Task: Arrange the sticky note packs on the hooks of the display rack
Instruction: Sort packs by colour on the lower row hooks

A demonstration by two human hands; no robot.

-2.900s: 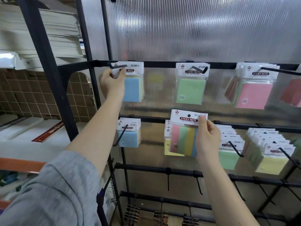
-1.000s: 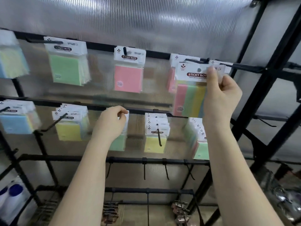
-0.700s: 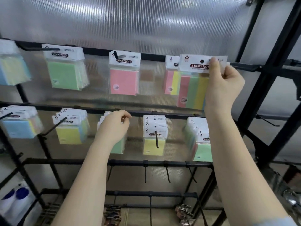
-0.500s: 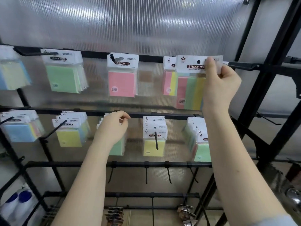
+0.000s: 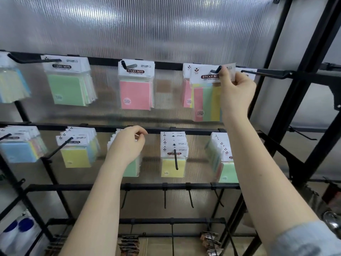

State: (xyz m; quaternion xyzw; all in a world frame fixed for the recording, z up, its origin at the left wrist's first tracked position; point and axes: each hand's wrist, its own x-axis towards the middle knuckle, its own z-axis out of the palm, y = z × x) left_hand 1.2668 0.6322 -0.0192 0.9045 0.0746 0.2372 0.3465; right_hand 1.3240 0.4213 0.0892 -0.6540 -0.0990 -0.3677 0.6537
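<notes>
Striped pack (image 5: 206,97) now threaded: hook (image 5: 215,70) tip pokes through its header hole, where half a second ago the header sat beside the hook. Right hand (image 5: 235,91) pinches the header's right edge. Left hand (image 5: 127,145), fingers loosely curled, rests at the green packs (image 5: 132,168) on the lower rail; grip there unclear. Judgement: slide back, release.

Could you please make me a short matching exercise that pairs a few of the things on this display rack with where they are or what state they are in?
Things:
1. striped pack
2. pink pack
3. left hand
4. yellow pack

Places or states:
A. hangs alone on a top-rail hook, untouched
B. pinched at its header card by the right hand
C. hangs on the middle rail, hook sticking out in front
D. raised at the middle rail, fingers curled near green packs

Pairs: 1-B, 2-A, 3-D, 4-C
</notes>
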